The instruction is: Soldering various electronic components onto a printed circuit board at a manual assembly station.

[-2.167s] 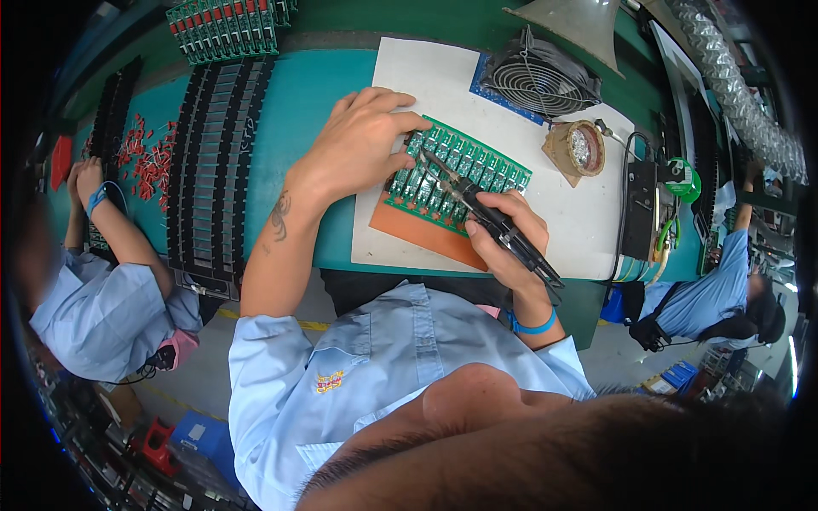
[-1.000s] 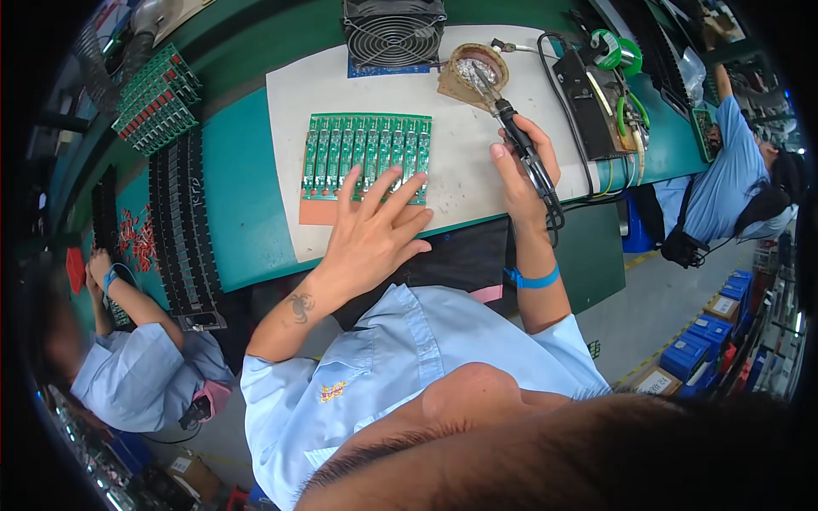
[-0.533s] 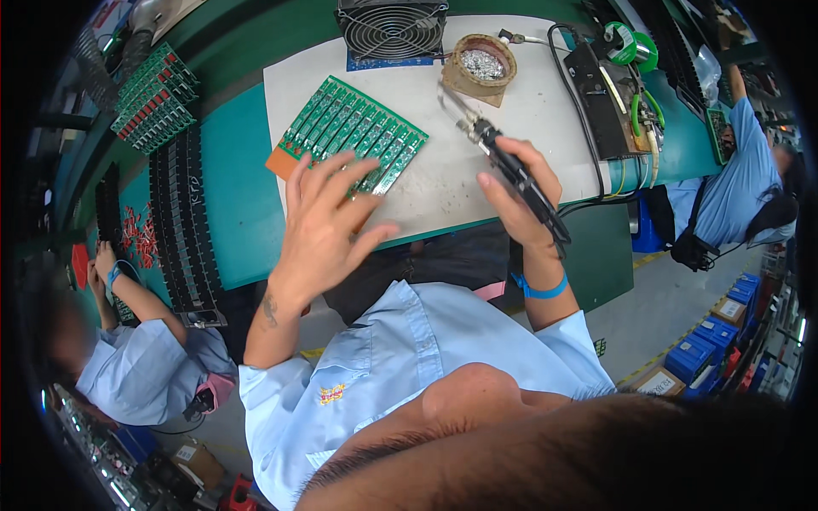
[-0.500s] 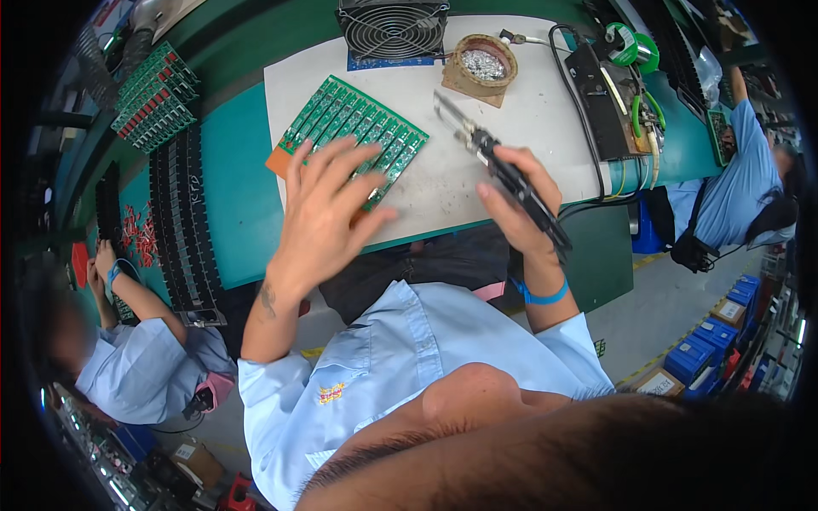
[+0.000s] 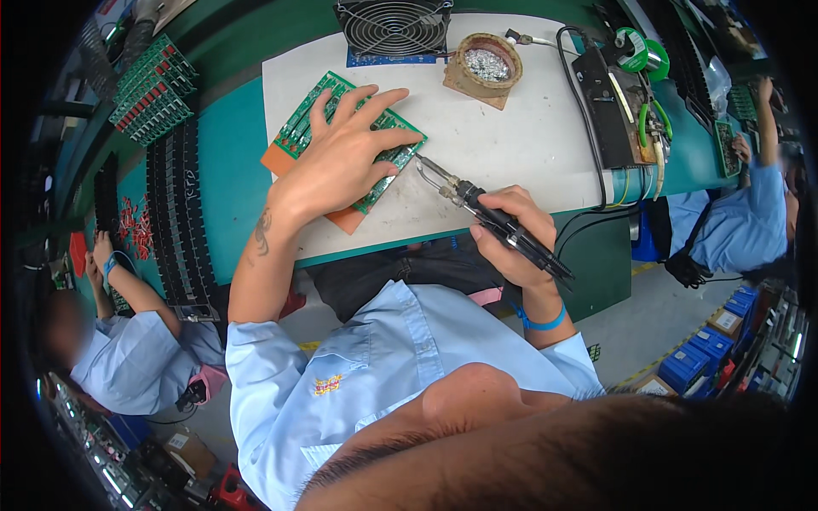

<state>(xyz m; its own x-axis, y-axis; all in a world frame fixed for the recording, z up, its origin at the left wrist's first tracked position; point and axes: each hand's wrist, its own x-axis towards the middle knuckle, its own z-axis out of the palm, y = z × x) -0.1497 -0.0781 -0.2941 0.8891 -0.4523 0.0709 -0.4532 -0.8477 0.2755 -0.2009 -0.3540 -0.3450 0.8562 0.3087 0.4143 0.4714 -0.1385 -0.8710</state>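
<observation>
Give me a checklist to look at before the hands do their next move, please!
1. Left hand over the green circuit board, fingers spread: ok.
2. Whole board in plain sight: not ok, the left hand covers part of it.
3. Right hand gripping the black soldering tool: ok.
4. Tool tip touching the board: cannot tell, it points at the board's right edge.
5. Bowl of silvery bits apart from both hands: ok.
6. Fan spinning: cannot tell.
</observation>
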